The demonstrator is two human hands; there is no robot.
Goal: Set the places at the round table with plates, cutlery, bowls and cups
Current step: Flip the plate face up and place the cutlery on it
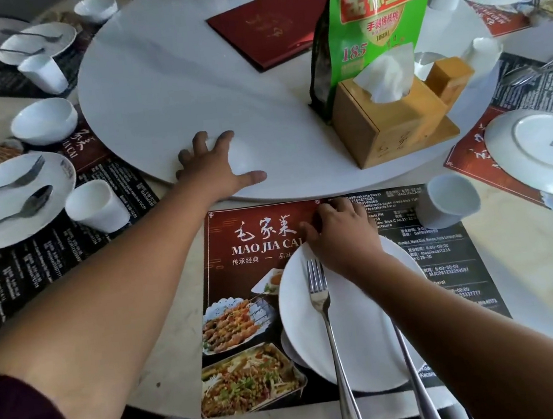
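On the printed placemat (254,242) in front of me lies a white plate (356,320) with a fork (330,334) on it and a spoon (417,382) whose bowl end is hidden under my right arm. My right hand (340,233) lies over the plate's far rim, fingers curled down around it. A white cup (446,203) stands to the right of that hand. My left hand (218,167) reaches onto the white turntable (158,95) and grips a small white bowl (238,158) from above, near the turntable's front edge.
The turntable carries a wooden tissue box (392,117), a green snack bag (373,15) and a red menu (267,21). The left places hold plates with cutlery (9,202), a bowl (44,120) and cups (95,205). A bare plate (544,151) lies at the right.
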